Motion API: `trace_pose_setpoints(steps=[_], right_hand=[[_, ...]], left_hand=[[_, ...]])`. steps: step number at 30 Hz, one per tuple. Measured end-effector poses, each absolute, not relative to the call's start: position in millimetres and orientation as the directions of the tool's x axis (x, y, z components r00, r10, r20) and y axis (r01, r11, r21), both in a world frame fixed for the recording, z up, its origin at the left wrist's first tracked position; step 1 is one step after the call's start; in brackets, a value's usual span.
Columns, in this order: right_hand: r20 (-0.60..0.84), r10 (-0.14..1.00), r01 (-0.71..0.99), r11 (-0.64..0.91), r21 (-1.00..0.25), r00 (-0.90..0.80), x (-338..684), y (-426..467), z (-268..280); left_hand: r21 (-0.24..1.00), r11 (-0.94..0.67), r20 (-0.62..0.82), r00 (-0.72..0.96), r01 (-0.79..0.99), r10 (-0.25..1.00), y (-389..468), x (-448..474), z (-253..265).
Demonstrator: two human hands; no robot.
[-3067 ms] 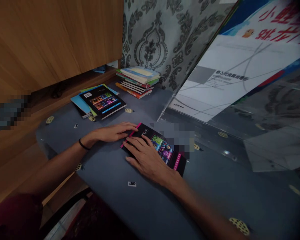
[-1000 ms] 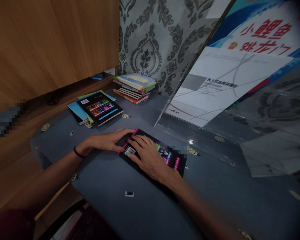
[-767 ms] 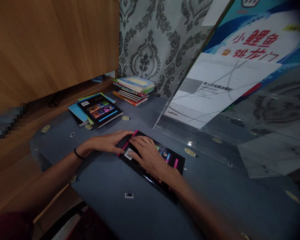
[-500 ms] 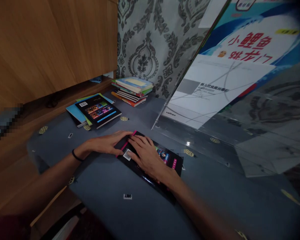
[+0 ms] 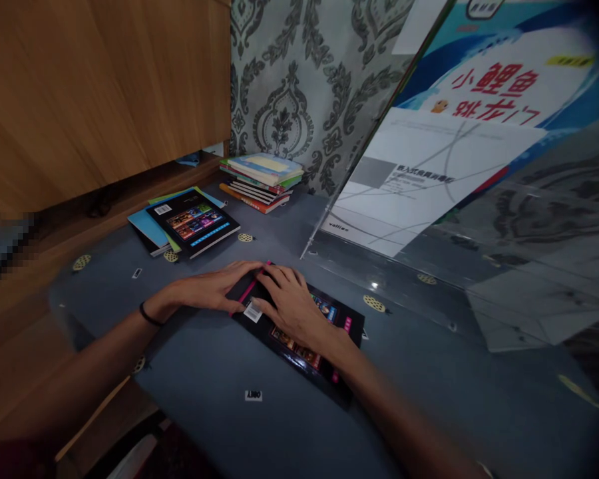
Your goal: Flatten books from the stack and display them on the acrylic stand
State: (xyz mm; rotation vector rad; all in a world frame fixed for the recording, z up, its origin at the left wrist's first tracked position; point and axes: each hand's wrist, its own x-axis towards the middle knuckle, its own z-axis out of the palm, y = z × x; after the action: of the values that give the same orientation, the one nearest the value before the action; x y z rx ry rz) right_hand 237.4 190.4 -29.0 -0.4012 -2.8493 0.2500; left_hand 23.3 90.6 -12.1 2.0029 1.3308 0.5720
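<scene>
A black book [image 5: 259, 326] with a pink spine edge, a white barcode and small colourful pictures lies flat on the desk, barcode side up. My left hand [image 5: 212, 286] holds it at the pink edge, thumb by the near corner and fingers by the far corner. Across the cover rests my right hand [image 5: 292, 306], palm down, its fingers stretched out and slightly spread. Part of the pictures is hidden beneath that hand. A dark band circles my left wrist.
Beyond my left hand, another black book [image 5: 214, 216] lies on blue and green ones. A stack of several books [image 5: 264, 179] stands by the patterned wall. At right, a clear stand [image 5: 339, 183] holds printed sheets. A wooden cabinet [image 5: 104, 86] overhangs the grey desk [image 5: 204, 372].
My right hand has shifted very slightly on the cover, and more of the pictures near its wrist shows. The left hand keeps its place at the edge. The view has moved slightly.
</scene>
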Motion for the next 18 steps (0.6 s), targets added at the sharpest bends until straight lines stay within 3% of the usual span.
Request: trace_pose_setpoints(steps=[18], right_hand=[[0.198, 0.347, 0.310, 0.931, -0.194, -0.917, 234.4, 187.4, -25.9]], left_hand=[[0.715, -0.265, 0.012, 0.367, 0.647, 0.930, 89.8, 21.7, -13.2]])
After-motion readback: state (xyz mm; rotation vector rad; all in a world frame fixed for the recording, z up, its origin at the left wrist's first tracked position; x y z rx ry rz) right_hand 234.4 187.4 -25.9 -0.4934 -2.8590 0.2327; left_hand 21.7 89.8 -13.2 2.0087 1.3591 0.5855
